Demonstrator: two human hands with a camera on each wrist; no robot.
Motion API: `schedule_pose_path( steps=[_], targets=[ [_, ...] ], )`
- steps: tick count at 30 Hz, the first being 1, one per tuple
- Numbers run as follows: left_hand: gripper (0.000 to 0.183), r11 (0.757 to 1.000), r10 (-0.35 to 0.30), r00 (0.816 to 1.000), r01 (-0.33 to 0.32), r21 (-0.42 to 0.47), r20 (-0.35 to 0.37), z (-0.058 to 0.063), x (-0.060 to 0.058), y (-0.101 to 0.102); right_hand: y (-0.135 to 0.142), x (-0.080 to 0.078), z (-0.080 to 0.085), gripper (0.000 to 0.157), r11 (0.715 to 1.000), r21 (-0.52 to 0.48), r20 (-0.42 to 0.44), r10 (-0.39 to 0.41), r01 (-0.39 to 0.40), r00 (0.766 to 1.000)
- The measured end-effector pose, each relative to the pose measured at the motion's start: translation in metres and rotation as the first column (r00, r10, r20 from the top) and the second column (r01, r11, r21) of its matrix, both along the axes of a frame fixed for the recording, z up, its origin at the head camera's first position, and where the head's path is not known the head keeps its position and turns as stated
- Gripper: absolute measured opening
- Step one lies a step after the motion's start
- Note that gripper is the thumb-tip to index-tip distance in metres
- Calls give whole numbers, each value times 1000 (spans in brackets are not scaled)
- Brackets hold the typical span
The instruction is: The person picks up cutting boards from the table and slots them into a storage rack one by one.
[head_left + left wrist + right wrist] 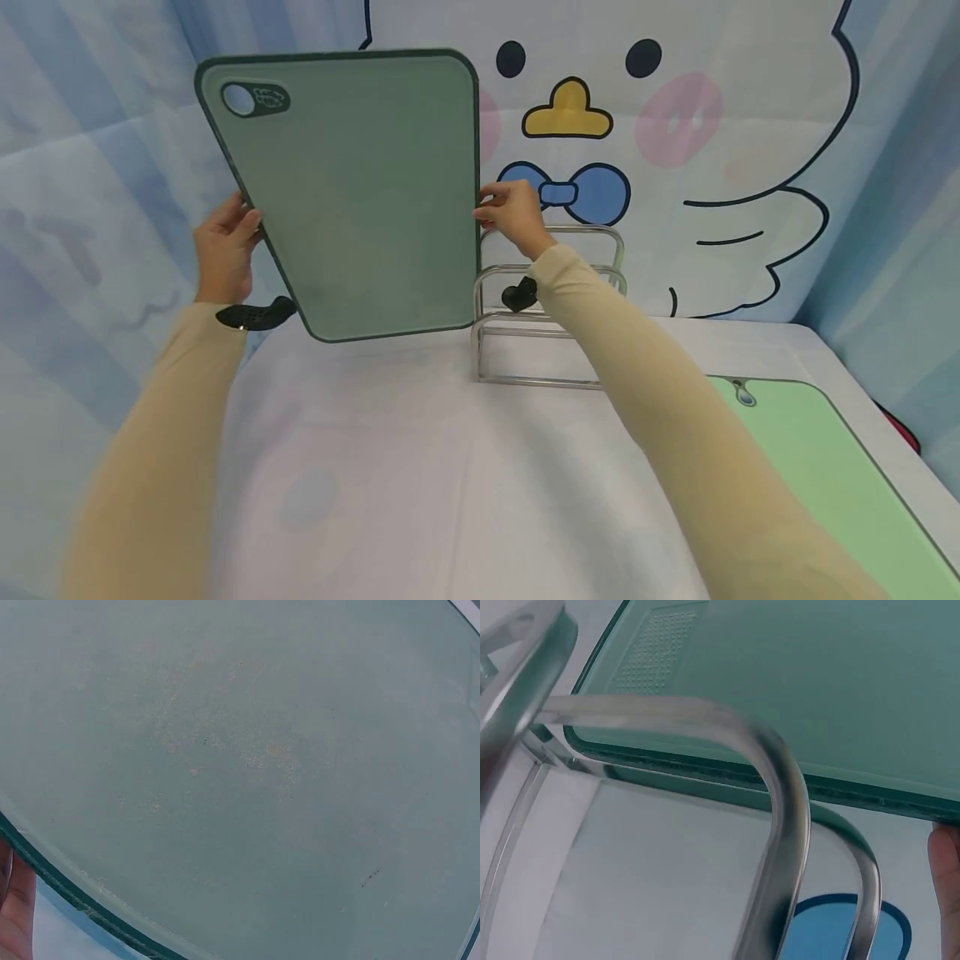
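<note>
A grey-green cutting board [367,192] with a dark green rim is held up above the table, a round hole in its upper left corner. My left hand [227,250] grips its left edge, thumb in front. On the right edge, my right hand [513,212] pinches the rim between thumb and fingers. Just right of the board stands a metal wire rack [540,383] with upright loops. In the right wrist view the rack's bars [780,817] pass in front of the board [832,682], whose ridged patch shows near one corner.
A light green cutting board [810,450] with a small drop-shaped hole lies on the right of the white table [420,467], partly behind my right sleeve. Behind the table hangs a curtain [742,242] with a cartoon face and a blue bow tie.
</note>
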State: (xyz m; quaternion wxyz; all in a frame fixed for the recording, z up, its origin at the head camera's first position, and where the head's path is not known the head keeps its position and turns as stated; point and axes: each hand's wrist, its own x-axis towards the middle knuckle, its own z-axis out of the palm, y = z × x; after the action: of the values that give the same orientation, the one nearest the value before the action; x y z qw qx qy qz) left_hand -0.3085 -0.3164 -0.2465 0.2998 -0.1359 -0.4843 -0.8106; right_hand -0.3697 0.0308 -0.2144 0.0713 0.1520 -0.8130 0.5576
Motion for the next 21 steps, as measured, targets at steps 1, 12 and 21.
schedule_pose_path(
  steps=[1, 12, 21],
  targets=[
    [37, 1000, -5, 1000, 5, -2, 7, 0, -1, 1, 2, 0, 1, 32, 1000, -7, 4, -4, 4, 1000],
    [35, 999, -50, 998, 51, -13, 38, 2, -9, 15, 21, -1, 3, 38, 999, 9, 11, -31, 31, 999],
    [27, 997, -62, 998, 63, -38, 32, 1, -17, 24, 33, -4, 0, 40, 999, -24, 27, -23, 24, 999]
  ],
)
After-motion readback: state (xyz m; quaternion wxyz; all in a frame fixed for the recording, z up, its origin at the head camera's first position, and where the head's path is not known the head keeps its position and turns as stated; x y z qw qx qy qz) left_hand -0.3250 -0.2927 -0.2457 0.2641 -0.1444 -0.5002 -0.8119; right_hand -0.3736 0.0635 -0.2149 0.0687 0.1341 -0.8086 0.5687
